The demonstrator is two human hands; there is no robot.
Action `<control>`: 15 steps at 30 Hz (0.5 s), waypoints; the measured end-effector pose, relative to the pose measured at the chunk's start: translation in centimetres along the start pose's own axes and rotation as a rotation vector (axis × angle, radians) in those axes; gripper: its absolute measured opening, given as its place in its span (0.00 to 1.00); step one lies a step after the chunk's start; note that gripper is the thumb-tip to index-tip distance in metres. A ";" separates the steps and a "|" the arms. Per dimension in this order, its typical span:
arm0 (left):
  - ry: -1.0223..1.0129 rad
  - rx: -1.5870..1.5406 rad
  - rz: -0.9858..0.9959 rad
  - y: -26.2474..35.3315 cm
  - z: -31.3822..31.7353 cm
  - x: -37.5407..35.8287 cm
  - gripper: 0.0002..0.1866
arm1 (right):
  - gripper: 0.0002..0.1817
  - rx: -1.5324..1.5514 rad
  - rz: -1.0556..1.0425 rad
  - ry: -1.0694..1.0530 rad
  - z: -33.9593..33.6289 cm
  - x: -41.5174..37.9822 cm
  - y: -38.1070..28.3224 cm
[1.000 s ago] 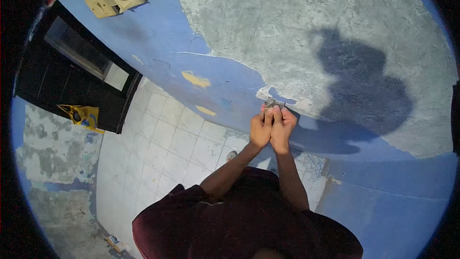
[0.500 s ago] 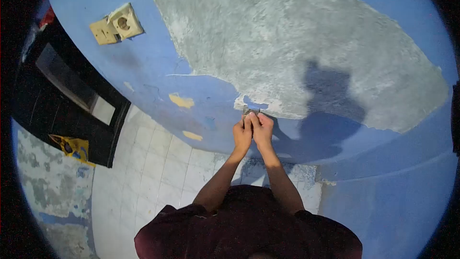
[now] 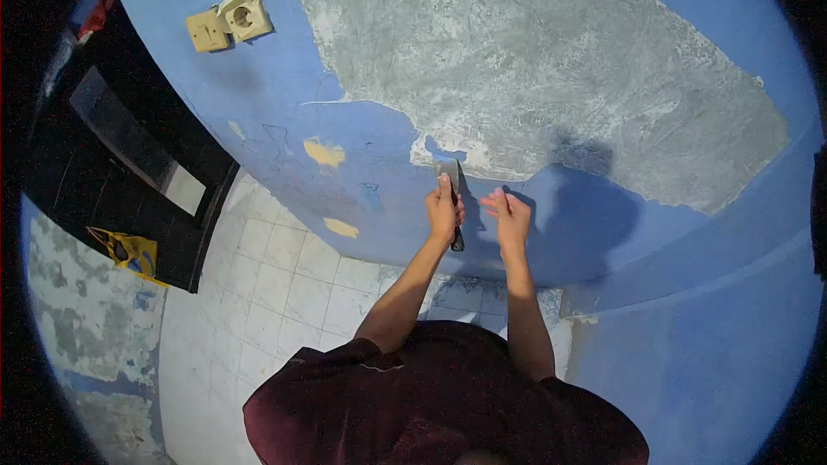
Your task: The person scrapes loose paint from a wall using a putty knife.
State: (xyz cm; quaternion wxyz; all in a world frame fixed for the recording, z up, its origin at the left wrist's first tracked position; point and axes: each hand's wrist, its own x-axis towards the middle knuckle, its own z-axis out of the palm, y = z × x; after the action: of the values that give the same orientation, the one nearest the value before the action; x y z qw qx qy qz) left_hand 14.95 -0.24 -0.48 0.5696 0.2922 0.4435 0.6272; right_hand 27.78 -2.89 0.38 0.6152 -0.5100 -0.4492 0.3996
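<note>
Left hand [image 3: 444, 209] grips scraper [image 3: 450, 182], blade against blue wall [image 3: 284, 112] at the paint edge below the bare plaster patch [image 3: 534, 69]. Right hand [image 3: 510, 215] free, fingers loosely spread beside it. Step: scraping paint. Next likely needs a firm push under the paint lip.

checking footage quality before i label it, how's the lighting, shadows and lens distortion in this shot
Head view: strong fisheye, the blue wall bows and black vignette fills the corners; hard light from behind throws a dark shadow on the wall right of the hands; left hand with the scraper and right hand are fairly sharp; the doorway at left is underexposed.
</note>
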 end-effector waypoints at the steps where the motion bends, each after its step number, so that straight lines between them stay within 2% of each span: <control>1: 0.002 -0.022 -0.008 0.4 0.1 0.2 0.31 | 0.20 -0.010 0.008 0.014 -0.5 -0.2 -0.3; 9: 0.007 -0.103 -0.005 0.9 1.4 -0.4 0.32 | 0.22 -0.026 0.073 0.025 -2.8 -1.6 -0.4; 15: 0.006 -0.183 -0.042 1.7 1.1 -0.2 0.32 | 0.20 -0.019 0.063 -0.022 -2.0 -1.3 -0.1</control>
State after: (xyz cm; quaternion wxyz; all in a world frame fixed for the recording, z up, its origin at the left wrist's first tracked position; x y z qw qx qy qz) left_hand 15.15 -0.08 1.49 0.6055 0.2276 0.3923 0.6540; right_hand 29.31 -4.71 0.15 0.5923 -0.5255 -0.4434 0.4200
